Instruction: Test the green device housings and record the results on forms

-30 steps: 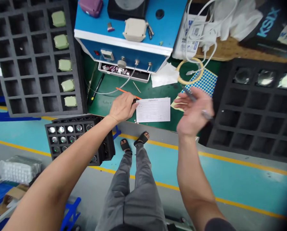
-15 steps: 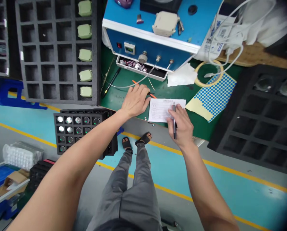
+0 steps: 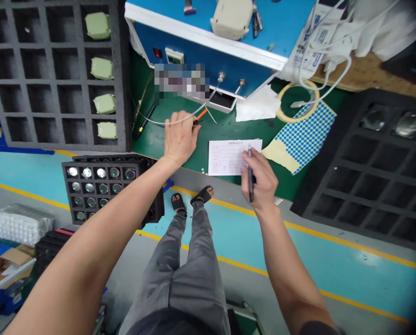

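A white printed form lies at the front edge of the green table. My right hand is closed on a dark pen, its tip up over the form's right part. To the left, my left hand has its fingers curled on the table beside an orange-handled tool. Its fingers are bunched around the dark end of that tool. A thin grey cable runs past those fingers.
The blue box stands behind. Foam trays with pale green parts are at left, with another black tray at right. A tape roll rests on a blue-dotted sheet. Stacked trays sit below the table edge.
My left hand has moved left, away from the form, and the orange tool has moved with it. The pen is still in my right hand. The view has shifted slightly.
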Demonstrator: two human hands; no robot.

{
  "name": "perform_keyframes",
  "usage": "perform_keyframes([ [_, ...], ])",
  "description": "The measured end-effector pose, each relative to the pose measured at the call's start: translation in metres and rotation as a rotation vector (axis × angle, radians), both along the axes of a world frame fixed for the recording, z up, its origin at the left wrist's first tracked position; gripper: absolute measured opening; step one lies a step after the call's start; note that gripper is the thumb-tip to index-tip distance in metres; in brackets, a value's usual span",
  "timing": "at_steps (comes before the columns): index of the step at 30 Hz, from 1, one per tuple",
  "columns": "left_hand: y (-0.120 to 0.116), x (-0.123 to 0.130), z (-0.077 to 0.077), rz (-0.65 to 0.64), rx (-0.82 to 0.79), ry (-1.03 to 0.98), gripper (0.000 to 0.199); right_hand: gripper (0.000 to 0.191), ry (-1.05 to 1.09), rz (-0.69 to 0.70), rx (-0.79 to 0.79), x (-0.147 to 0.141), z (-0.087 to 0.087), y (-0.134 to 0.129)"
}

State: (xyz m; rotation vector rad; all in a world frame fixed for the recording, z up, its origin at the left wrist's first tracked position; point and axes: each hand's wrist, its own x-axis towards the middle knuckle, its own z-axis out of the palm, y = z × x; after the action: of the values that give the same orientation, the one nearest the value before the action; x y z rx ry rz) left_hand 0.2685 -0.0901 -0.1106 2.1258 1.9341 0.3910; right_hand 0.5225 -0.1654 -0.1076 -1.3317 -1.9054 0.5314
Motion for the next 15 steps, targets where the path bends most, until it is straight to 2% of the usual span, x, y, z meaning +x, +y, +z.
perform_keyframes([
  [2, -0.002, 0.0, 0.003, -0.071, -0.025, -0.012, 0.042, 0.033, 0.135, -0.118, -0.019, -0.006, 0.007, 0.003],
  [4, -0.004, 0.001, 0.006, -0.209, -0.08, -0.032, 0.048, 0.026, 0.276, -0.212, -0.083, -0.016, 0.011, 0.01],
  [7, -0.005, 0.002, 0.009, -0.343, -0.149, -0.067, 0.053, 0.026, 0.405, -0.259, -0.218, -0.031, 0.005, 0.024],
  [12, -0.002, 0.004, 0.008, -0.324, -0.167, -0.103, 0.048, 0.032, 0.456, -0.241, -0.292, -0.039, -0.015, 0.042],
  [15, -0.002, 0.005, 0.008, -0.292, -0.176, -0.123, 0.039, 0.031, 0.427, -0.172, -0.309, -0.035, -0.013, 0.045],
])
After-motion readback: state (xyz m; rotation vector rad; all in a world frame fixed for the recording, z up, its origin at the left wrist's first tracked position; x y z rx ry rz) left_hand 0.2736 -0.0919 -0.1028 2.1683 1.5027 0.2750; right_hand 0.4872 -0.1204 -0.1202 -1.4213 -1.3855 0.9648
